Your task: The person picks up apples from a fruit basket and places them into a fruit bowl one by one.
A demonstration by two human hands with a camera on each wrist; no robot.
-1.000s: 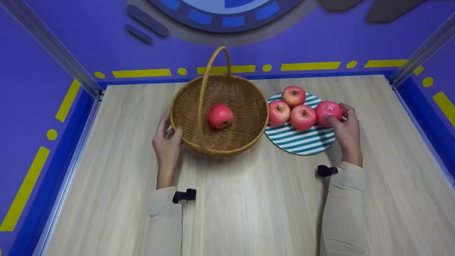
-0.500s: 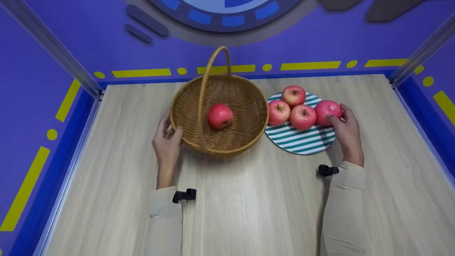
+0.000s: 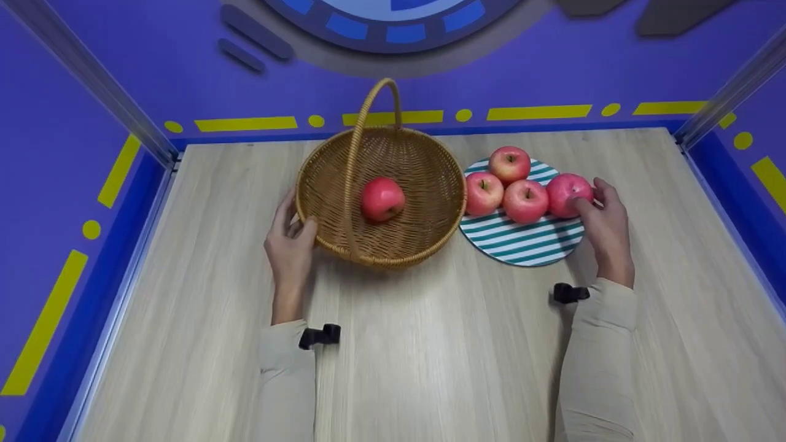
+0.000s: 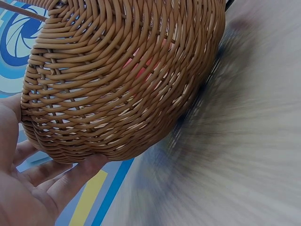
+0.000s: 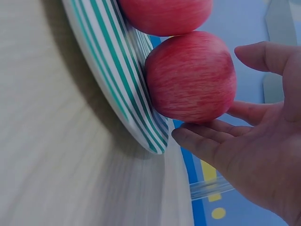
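A wicker basket [image 3: 417,236] with an arched handle stands left of centre, with one red apple [image 3: 382,199] lying inside. My left hand [image 3: 290,248] holds the basket's left side, thumb at the rim and fingers against the outer weave [image 4: 117,94]. On the right, my right hand [image 3: 605,230] is beside the rightmost apple [image 3: 568,195] on a round green-and-white striped plate [image 3: 528,248]. From the right wrist, the thumb stands off this apple [image 5: 193,77], while extended fingers [image 5: 200,141] lie close along its underside; whether they touch it I cannot tell.
Three more apples, at the back [image 3: 509,164], left [image 3: 483,193] and front [image 3: 526,201], sit together on the plate. The basket's right rim is close to the plate's left edge. Blue-purple walls [image 3: 184,73] bound the wooden table [image 3: 430,356] behind and at both sides.
My right hand has shifted slightly right relative to the apple beside it. The left hand keeps its hold on the basket, and the apples stay in their places.
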